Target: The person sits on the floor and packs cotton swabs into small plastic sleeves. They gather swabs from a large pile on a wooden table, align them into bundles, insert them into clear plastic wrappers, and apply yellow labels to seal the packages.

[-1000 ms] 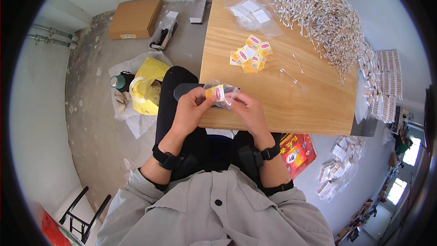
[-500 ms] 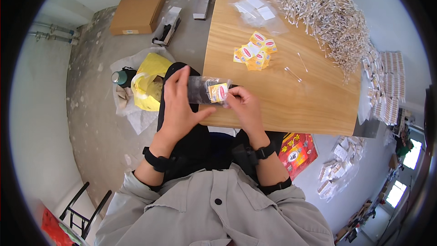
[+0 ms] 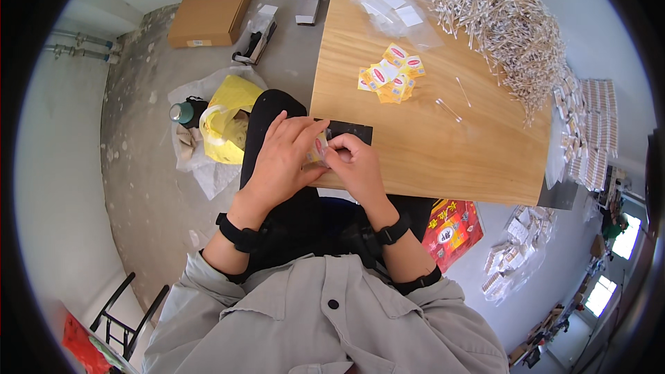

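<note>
A small clear plastic bag with a yellow-and-white card [image 3: 316, 150] inside is held between my hands at the table's near left corner. My left hand [image 3: 280, 156] curls round it from the left, fingers over its far side and thumb on the near side. From the right, my right hand [image 3: 356, 167] pinches the bag's edge between thumb and fingertips. Much of the bag is hidden by the fingers. Just beyond them lies a flat black piece [image 3: 357, 133] on the table edge. A loose pile of yellow-and-white cards [image 3: 389, 77] rests farther up the table.
A big heap of cotton swabs [image 3: 502, 24] covers the far right of the wooden table [image 3: 429, 159]. Loose swabs [image 3: 450, 111] lie nearer. Clear bags [image 3: 395, 10] are at the back. On the floor at left are a yellow bag [image 3: 225, 111], a bottle [image 3: 182, 113] and a cardboard box [image 3: 211, 16].
My left hand has closed round the bag, which was stretched flat to the right of it before. My right hand has drawn left toward it, uncovering the black piece.
</note>
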The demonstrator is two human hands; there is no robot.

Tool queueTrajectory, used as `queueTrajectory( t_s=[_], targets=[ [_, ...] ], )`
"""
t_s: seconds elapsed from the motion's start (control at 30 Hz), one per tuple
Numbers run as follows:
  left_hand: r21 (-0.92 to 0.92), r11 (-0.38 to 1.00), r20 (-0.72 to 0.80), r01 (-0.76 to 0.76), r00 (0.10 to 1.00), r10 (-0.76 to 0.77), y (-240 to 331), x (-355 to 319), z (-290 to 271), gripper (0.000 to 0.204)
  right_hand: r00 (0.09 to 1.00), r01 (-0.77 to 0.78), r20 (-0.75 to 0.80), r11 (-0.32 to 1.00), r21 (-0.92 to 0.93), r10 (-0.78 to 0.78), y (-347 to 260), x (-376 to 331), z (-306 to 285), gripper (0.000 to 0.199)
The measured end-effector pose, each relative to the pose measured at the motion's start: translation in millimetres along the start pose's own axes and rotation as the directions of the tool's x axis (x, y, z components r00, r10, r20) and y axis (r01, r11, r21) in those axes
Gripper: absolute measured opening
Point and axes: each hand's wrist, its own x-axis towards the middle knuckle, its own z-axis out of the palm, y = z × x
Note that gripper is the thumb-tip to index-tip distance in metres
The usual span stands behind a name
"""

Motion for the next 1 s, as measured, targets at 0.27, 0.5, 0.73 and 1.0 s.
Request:
queueTrajectory(
  t_s=[0.27,0.5,0.73,1.0],
  targets=[
    [-0.095,0.985,-0.048,0.141,0.988,-0.146,-26,-14,-18,0.07,0.994,-0.033,-0.09,0.972,0.234,0.056,8,10,-11,0.013],
    [0.158,0.96,0.0,0.231,0.972,-0.234,-64,-34,-33,0.069,0.975,-0.08,-0.186,0.971,0.224,0.123,15,14,-35,0.016],
    [0.168,0.962,0.06,0.213,0.972,-0.226,-66,-28,-36,0.07,0.983,-0.072,-0.151,0.979,0.189,0.102,19,15,-36,0.017],
    [0.113,0.991,0.189,0.074,0.978,-0.094,-52,2,-34,0.078,0.981,-0.116,-0.137,0.984,0.132,0.134,24,17,-42,0.017]
  ],
)
